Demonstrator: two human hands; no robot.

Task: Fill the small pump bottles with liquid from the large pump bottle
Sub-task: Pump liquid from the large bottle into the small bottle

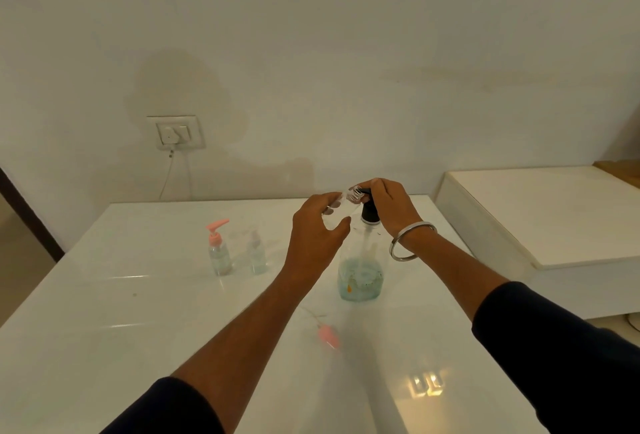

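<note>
1. the large pump bottle (361,271) stands upright on the tabletop (104,312), with only a shallow pool of blue-green liquid in its base.
2. the right hand (388,205) rests on top of its black pump head (367,212), fingers curled over it in a closed grip.
3. the left hand (317,229) has its grip curled round a clear small bottle (337,207), tilted, with its open neck right at the spout.
4. to do this well, i judge: keep the neck under the spout, press slowly, and hold the small bottle steady, since little liquid remains.
5. counted: one large bottle; three small bottles, one held and two standing left of the large bottle, the pink-pump bottle (219,253) and a clear-topped bottle (257,255) beside it.
6. one loose pink pump (328,335) lies on the tabletop just in front of the large bottle.
</note>
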